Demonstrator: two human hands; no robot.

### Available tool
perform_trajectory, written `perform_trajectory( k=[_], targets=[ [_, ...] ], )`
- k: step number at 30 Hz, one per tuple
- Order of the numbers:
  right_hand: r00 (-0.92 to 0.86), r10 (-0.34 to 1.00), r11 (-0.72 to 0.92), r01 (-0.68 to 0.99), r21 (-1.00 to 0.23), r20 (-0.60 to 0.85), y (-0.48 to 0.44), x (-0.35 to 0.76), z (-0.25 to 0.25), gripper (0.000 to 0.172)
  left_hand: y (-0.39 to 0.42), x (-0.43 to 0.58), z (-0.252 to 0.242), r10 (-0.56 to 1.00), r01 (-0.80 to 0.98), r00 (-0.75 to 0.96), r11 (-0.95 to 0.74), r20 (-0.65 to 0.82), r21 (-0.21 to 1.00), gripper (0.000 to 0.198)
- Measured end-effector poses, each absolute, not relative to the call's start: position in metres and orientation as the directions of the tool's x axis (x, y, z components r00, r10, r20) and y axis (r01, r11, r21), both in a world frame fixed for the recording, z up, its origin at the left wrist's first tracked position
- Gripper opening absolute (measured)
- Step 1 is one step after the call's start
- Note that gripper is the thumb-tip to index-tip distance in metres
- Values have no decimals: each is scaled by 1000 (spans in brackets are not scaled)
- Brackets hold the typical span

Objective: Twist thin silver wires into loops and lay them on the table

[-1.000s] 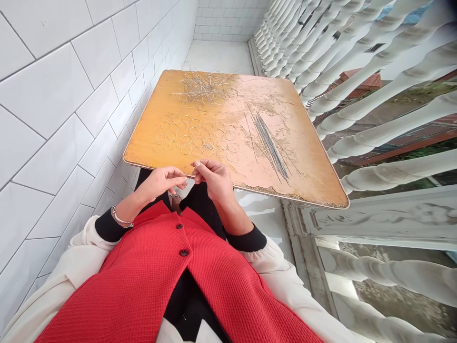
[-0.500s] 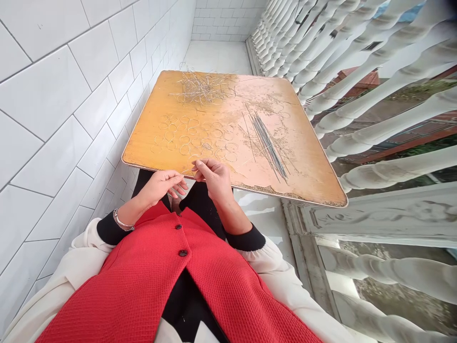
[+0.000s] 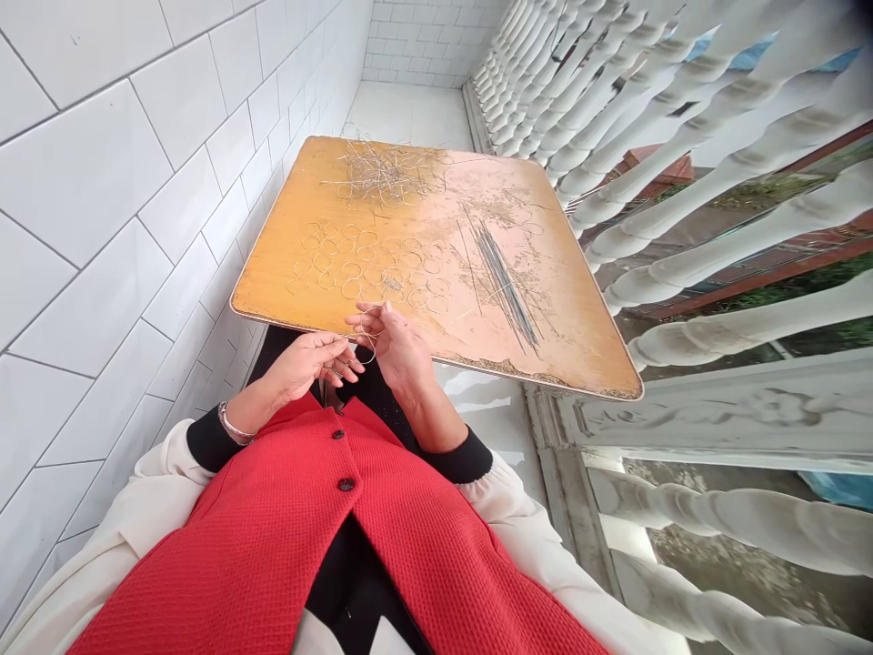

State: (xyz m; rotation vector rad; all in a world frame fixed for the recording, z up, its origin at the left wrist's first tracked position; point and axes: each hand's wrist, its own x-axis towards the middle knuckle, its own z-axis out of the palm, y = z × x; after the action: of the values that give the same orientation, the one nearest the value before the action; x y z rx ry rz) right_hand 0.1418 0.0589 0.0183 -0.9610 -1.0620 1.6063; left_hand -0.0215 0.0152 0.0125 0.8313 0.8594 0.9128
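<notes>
A thin wire ring (image 3: 373, 349) hangs between my two hands at the near edge of the table. My left hand (image 3: 312, 362) pinches it between thumb and forefinger, the other fingers loosely curled below. On the other side, my right hand (image 3: 401, 350) has its thumb and fingertips at the upper part of the loop, palm turned inward. Just beyond the hands, several finished-looking wire rings (image 3: 352, 288) lie spread flat on the table. A small clump of short metal bits (image 3: 392, 283) sits among them.
The worn table (image 3: 273, 282) bears a tangled pile of wire (image 3: 382, 173) at the far side and a bundle of straight grey wires (image 3: 506, 284) to the right. A tiled wall (image 3: 123, 236) runs along the left; a white balustrade (image 3: 716, 337) stands on the right.
The wire between my hands now shows as a rounded loop. My right hand has shifted slightly left and turned, its fingers more opened out; my left hand stays nearly in place.
</notes>
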Motion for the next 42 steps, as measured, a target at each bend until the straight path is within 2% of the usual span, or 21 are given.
perform_trajectory(
  k=[6, 10, 13, 19, 28, 32, 35, 39, 42],
  targets=[
    [-276, 955, -200, -331, -922, -108, 59, 142, 14, 45, 17, -22, 10, 887, -381, 368, 417, -278, 825, 28],
    [-313, 941, -185, -172, -968, -125, 73, 143, 28, 58, 29, -25, 26, 899, -352, 318, 406, -300, 843, 26],
    [-250, 966, -83, -64, -994, -65, 93, 150, 50, 63, 42, -32, 49, 927, -306, 275, 336, -255, 891, 26],
    [-144, 986, 78, -37, -996, 83, 110, 172, 68, 58, 53, -44, 83, 979, -231, 178, 139, -99, 963, 28],
    [-199, 980, -47, -139, -989, -18, 81, 148, 37, 61, 43, -34, 62, 977, -257, 188, 149, -101, 955, 29],
    [-250, 968, -66, -121, -990, -34, 65, 139, 39, 56, 37, -35, 56, 977, -251, 194, 137, -89, 958, 27],
    [-268, 963, -61, -129, -990, -25, 58, 138, 36, 46, 36, -37, 52, 971, -248, 211, 160, -108, 955, 25],
    [-243, 970, -62, -167, -984, -20, 56, 138, 30, 35, 34, -36, 44, 966, -274, 231, 182, -119, 944, 25],
    [-214, 976, -82, -209, -974, -36, 57, 138, 29, 33, 33, -33, 40, 959, -281, 242, 212, -145, 936, 28]
  ],
)
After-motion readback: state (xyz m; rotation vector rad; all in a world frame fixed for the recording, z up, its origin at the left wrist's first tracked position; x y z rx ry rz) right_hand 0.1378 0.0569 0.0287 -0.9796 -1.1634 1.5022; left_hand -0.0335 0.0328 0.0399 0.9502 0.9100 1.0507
